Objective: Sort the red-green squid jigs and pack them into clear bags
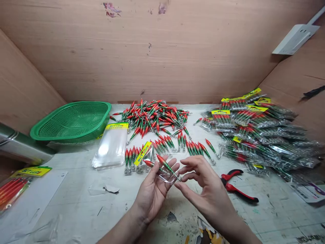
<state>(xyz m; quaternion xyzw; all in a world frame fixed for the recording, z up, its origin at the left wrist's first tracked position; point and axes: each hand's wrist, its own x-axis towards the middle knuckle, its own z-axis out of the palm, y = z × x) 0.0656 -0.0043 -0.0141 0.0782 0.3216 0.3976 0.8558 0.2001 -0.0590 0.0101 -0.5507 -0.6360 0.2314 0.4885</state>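
Observation:
My left hand [152, 189] holds a clear plastic bag with a yellow header card [148, 156]; its fingers curl around the bag, and red-and-green lures [164, 164] stick into it. My right hand [203, 184] is at the bag's open end, fingers bent and pinching at the plastic. Just beyond my hands, rows of loose lures [188, 146] lie side by side. A big heap of the same lures [154, 117] lies further back.
A stack of unfilled clear bags [111, 147] lies left of centre. A green mesh basket [72, 120] stands at back left. Filled packs [256, 135] are piled on the right. Red-handled pliers [237, 189] lie by my right hand. Another filled pack [15, 184] lies far left.

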